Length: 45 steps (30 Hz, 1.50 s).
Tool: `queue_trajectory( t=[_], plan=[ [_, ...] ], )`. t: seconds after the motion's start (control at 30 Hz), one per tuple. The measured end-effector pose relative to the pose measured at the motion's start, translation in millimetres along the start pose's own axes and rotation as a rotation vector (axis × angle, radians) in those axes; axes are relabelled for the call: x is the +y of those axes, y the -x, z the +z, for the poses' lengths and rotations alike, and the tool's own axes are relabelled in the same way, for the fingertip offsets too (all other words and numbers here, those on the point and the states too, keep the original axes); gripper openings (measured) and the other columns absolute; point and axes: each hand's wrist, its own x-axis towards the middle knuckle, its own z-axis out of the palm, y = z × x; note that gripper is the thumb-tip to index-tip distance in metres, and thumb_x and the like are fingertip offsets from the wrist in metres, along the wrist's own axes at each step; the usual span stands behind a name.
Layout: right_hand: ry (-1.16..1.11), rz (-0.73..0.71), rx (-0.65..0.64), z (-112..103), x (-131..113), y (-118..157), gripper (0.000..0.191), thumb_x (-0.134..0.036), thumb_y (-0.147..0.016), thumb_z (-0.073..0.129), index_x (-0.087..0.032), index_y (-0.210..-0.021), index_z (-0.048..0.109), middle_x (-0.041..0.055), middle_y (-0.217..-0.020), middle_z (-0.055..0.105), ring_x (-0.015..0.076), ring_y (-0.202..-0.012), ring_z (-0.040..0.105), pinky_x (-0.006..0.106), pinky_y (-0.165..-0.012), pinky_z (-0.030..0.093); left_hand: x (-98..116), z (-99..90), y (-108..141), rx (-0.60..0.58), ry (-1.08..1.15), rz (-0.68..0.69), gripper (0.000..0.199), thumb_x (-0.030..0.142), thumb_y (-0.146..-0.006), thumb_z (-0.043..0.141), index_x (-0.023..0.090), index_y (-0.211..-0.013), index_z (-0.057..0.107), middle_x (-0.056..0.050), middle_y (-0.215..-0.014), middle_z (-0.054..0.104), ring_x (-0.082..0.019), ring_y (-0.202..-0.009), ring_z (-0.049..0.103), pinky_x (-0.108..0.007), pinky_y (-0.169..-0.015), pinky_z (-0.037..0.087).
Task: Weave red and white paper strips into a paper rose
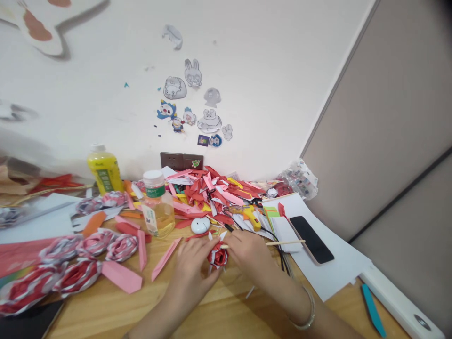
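A small red and white paper rose (218,255) is between my hands, low in the middle of the view. My left hand (194,263) grips its left side, with the thumb below and the fingers above. At its upper right, my right hand (249,249) is closed on a thin wooden stick (286,242), which points right; the stick's left end reaches the top of the rose. White paper tips stick up above the rose. A white oval case (200,225) lies just behind my left hand.
Folded paper strips (212,193) are heaped along the wall. A clear bottle (158,212) and a yellow bottle (105,172) stand left. Finished paper roses (77,275) lie far left. A yellow glue gun (252,217), cables and a phone (311,239) are right.
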Motion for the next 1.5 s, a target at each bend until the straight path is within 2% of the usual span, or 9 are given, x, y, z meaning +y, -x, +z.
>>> queue_trajectory(
  t=[0.13,0.3,0.43,0.6,0.77,1.1,1.27,1.4,1.5],
  plan=[
    [-0.121,0.072,-0.019,-4.8,1.5,-3.3,0.011,-0.016,-0.087,0.051,-0.018,-0.079,0.059,0.0015,-0.076,0.062,0.0147,-0.071,0.055,0.023,-0.061,0.035,0.0,0.4,-0.4,0.001,0.041,-0.016,0.043,0.022,-0.071,0.064,0.021,-0.114,0.054,-0.007,-0.095,0.064,-0.027,-0.091,0.056,-0.042,-0.079,0.04],
    [-0.309,0.201,-0.054,-9.1,8.8,-6.9,0.014,-0.02,-0.088,0.049,-0.021,-0.096,0.06,0.0025,-0.089,0.065,0.0148,-0.08,0.058,0.023,-0.066,0.037,0.6,-0.3,-1.4,-0.057,0.147,-0.06,0.042,0.021,-0.072,0.064,0.026,-0.113,0.057,-0.007,-0.1,0.064,-0.027,-0.095,0.055,-0.043,-0.08,0.043],
    [-0.395,0.276,-0.112,-4.1,15.2,-8.3,0.012,-0.02,-0.087,0.05,-0.018,-0.078,0.059,0.0004,-0.075,0.063,0.0139,-0.067,0.054,0.022,-0.059,0.035,-2.4,2.9,-1.2,-0.049,0.316,-0.123,0.047,0.02,-0.071,0.065,0.028,-0.116,0.056,-0.007,-0.106,0.06,-0.026,-0.1,0.055,-0.042,-0.083,0.046],
    [-0.687,0.382,0.003,-4.3,18.0,-11.3,0.008,-0.02,-0.083,0.052,-0.018,-0.079,0.059,-0.0016,-0.07,0.06,0.0127,-0.064,0.052,0.021,-0.056,0.036,-7.1,11.1,-1.3,0.031,0.615,-0.332,0.065,0.023,-0.071,0.065,0.024,-0.131,0.04,-0.01,-0.114,0.059,-0.024,-0.094,0.061,-0.039,-0.078,0.051],
    [-0.795,0.432,0.081,-3.4,13.5,-10.9,0.011,-0.022,-0.084,0.051,-0.017,-0.08,0.059,-0.0001,-0.075,0.061,0.0133,-0.067,0.054,0.022,-0.058,0.039,-9.4,17.0,-1.2,-0.023,0.867,-0.374,0.055,0.025,-0.075,0.059,0.019,-0.128,0.044,-0.01,-0.129,0.054,-0.024,-0.113,0.054,-0.039,-0.094,0.046],
    [-0.696,0.466,0.055,-1.8,1.6,-7.6,0.007,-0.02,-0.08,0.055,-0.019,-0.085,0.059,0.0003,-0.08,0.063,0.0149,-0.071,0.056,0.024,-0.062,0.04,-1.4,10.7,0.1,0.084,0.652,-0.354,0.053,0.018,-0.068,0.066,0.02,-0.119,0.052,-0.01,-0.122,0.059,-0.026,-0.111,0.056,-0.042,-0.093,0.046],
    [-0.57,0.388,0.161,-8.6,-1.9,-5.8,0.016,-0.027,-0.089,0.042,-0.018,-0.099,0.051,0.003,-0.081,0.061,0.0163,-0.07,0.057,0.025,-0.062,0.039,-3.5,9.1,0.7,0.066,0.479,-0.261,0.05,0.018,-0.07,0.063,0.021,-0.119,0.052,-0.01,-0.12,0.06,-0.026,-0.111,0.056,-0.044,-0.094,0.045],
    [-0.4,0.346,0.183,-10.7,-1.1,-5.6,0.016,-0.023,-0.09,0.036,-0.017,-0.092,0.051,0.0052,-0.079,0.06,0.0179,-0.069,0.056,0.026,-0.06,0.038,-3.5,7.6,0.6,0.061,0.399,-0.217,0.049,0.016,-0.071,0.061,0.022,-0.119,0.052,-0.009,-0.118,0.062,-0.026,-0.109,0.057,-0.042,-0.092,0.046],
    [-0.296,0.212,0.136,-14.4,-2.5,-6.2,0.021,-0.022,-0.091,0.034,-0.018,-0.085,0.054,0.005,-0.078,0.058,0.0181,-0.069,0.053,0.027,-0.061,0.037,-3.9,8.6,1.1,0.048,0.383,-0.183,0.049,0.015,-0.071,0.06,0.021,-0.12,0.051,-0.01,-0.117,0.062,-0.025,-0.108,0.057,-0.041,-0.091,0.046]
  ],
)
